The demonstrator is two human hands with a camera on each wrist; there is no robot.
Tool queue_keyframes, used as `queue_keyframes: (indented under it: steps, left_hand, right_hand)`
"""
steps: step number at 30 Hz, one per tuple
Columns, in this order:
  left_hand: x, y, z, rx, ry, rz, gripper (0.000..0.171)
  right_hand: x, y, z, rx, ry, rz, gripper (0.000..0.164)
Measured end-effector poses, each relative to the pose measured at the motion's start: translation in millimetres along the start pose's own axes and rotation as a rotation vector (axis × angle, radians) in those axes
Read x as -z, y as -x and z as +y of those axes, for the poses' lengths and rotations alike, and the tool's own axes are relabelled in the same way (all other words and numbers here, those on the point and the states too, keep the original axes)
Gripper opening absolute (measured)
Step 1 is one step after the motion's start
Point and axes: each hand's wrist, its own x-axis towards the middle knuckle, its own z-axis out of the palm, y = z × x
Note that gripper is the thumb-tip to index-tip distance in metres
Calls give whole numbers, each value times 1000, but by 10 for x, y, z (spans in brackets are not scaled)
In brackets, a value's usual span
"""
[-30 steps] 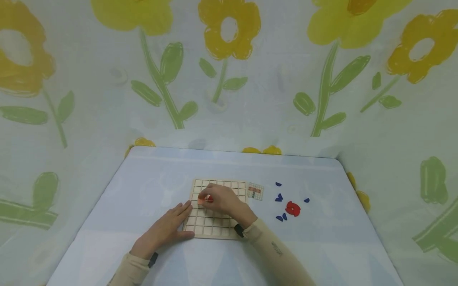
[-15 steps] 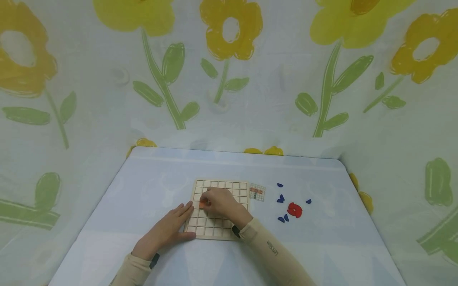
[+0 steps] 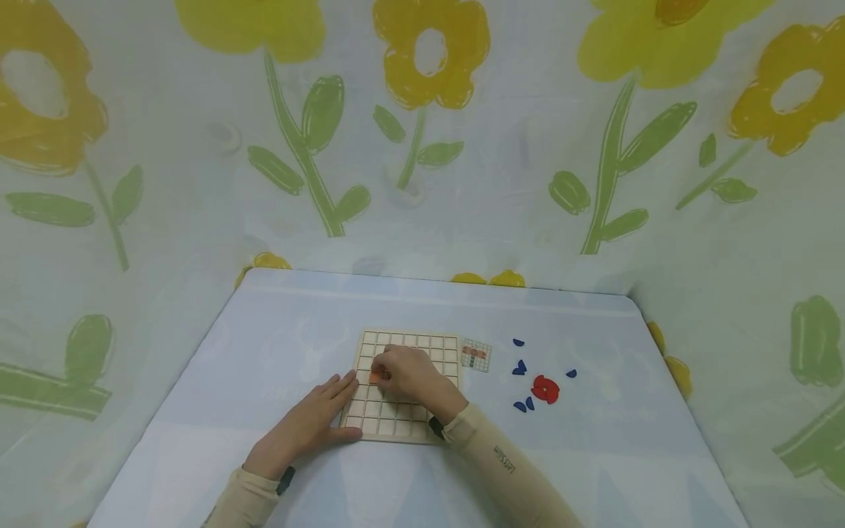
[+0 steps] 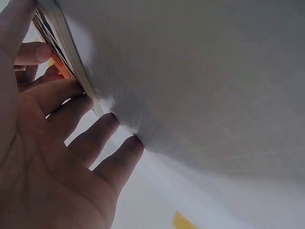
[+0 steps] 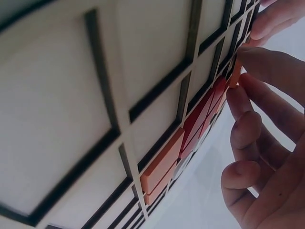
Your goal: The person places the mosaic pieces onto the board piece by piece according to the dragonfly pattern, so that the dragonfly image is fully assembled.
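Observation:
A pale wooden grid board [image 3: 386, 426] lies on the table in the head view. My right hand [image 3: 414, 378] reaches over its left part, thumb and fingertips pinching a small orange tile [image 5: 235, 72] down at a cell near the left edge. In the right wrist view, two red pieces [image 5: 204, 114] sit in the row beside that tile, and further orange tiles [image 5: 162, 168] lie in cells closer to the camera. My left hand [image 3: 310, 419] rests with fairly straight fingers against the board's left edge, thumb by its near corner. The left wrist view shows fingertips [image 4: 81, 88] at the board's rim.
Right of the board lies a small printed card [image 3: 477, 356] with a grid pattern. Beyond it are several dark blue half-round pieces [image 3: 519, 406] around a cluster of red pieces [image 3: 545, 389]. A flower-printed curtain [image 3: 429, 183] rises behind the table.
My right hand has lowered the orange tile onto the board, its fingers closing in over it and covering the red piece seen earlier. My left hand has stayed at the edge.

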Motion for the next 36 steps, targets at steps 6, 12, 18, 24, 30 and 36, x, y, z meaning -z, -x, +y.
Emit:
queue_keyframes:
  steps: [6,12,18,24,30,36]
  left_hand:
    - [-13,-5,7,14,-14,-3,89]
    - [-14,-5,3,8,-7,5,89]
    - [-17,-4,0,-1,-20,12,89]
    - [-1,-3,11,2,-16,5,88]
    - [13,-4,27,10,-9,-3,89]
    - [31,-5,50,6,-19,-1,89]
  right_hand:
    - [15,3,-7,-5,-4,-2,19]
    - [4,-16,-13,13,-21,-1,17]
    - [6,-18,-13,8,-11,-5,15]
    - [1,-6,-15,-5,7,-19,13]
    - [7,33,-22,-18,5,2,15]
    - [118,163,-24,-33,-46,50,16]
